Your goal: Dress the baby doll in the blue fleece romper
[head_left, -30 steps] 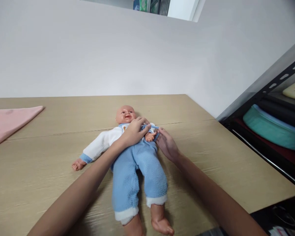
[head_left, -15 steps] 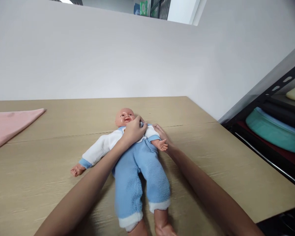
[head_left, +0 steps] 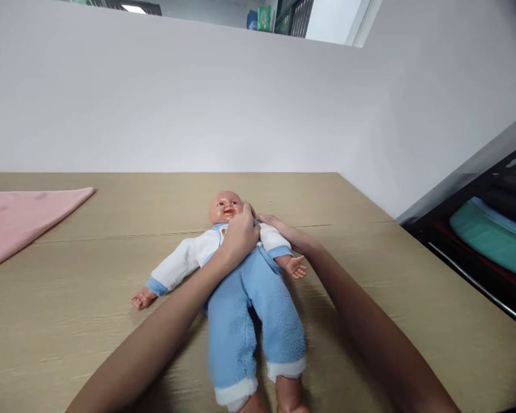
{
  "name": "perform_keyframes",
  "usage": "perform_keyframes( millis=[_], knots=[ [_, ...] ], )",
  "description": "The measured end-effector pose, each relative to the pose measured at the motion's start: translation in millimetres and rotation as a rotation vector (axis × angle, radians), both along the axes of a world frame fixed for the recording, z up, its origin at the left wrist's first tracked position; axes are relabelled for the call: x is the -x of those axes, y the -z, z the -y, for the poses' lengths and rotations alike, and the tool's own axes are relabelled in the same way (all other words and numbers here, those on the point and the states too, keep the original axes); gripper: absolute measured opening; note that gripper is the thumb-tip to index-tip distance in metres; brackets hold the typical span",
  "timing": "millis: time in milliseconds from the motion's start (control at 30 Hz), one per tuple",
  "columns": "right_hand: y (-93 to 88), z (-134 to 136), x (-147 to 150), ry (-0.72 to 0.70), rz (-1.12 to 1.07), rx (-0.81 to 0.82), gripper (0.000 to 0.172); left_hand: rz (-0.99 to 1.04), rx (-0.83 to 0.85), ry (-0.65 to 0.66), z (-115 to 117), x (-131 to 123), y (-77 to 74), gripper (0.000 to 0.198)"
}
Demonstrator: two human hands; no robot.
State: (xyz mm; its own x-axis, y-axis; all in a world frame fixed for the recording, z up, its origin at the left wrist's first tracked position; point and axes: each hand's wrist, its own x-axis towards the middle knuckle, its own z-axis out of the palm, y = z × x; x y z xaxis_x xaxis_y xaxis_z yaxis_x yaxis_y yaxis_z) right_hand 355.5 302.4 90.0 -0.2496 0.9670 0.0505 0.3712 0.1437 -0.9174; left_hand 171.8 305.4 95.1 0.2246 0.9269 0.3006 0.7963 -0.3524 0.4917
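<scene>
A baby doll [head_left: 226, 207] lies on its back on the wooden table, head toward the wall. It wears fleecy clothes, a white top and light blue trousers [head_left: 236, 310]. My left hand [head_left: 242, 230] is closed on the doll's clothes at the shoulder strap, just below the chin; what its fingertips pinch is hidden. Lying along the top of the white sleeve [head_left: 272, 240] is my right hand [head_left: 286, 232], fingers stretched out toward the doll's shoulder. The doll's other arm [head_left: 176, 265] points out to the left. Its feet run off the bottom of the view.
A pink cloth [head_left: 30, 215] lies flat at the table's left. Behind the table [head_left: 124, 206] rises a white wall [head_left: 198, 103]. Beyond the right edge stands a black shelf rack [head_left: 464, 183] holding a folded teal item [head_left: 490, 235].
My right hand has moved from the outer side of the sleeve up over its top. The doll's arm on that side has shifted slightly down. The camera view has turned a little left.
</scene>
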Motion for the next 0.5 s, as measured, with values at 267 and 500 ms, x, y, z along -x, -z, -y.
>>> perform_keyframes(
  millis=[267,500],
  knots=[
    [-36.3,26.4,-49.2,-0.200,0.680,-0.028,0.036,-0.064,-0.006,0.021,3.1,1.0,-0.4,0.036],
    [-18.2,24.4,-58.8,-0.153,0.722,-0.127,0.053,-0.039,-0.116,0.075,19.2,16.1,-10.5,0.021]
  ],
)
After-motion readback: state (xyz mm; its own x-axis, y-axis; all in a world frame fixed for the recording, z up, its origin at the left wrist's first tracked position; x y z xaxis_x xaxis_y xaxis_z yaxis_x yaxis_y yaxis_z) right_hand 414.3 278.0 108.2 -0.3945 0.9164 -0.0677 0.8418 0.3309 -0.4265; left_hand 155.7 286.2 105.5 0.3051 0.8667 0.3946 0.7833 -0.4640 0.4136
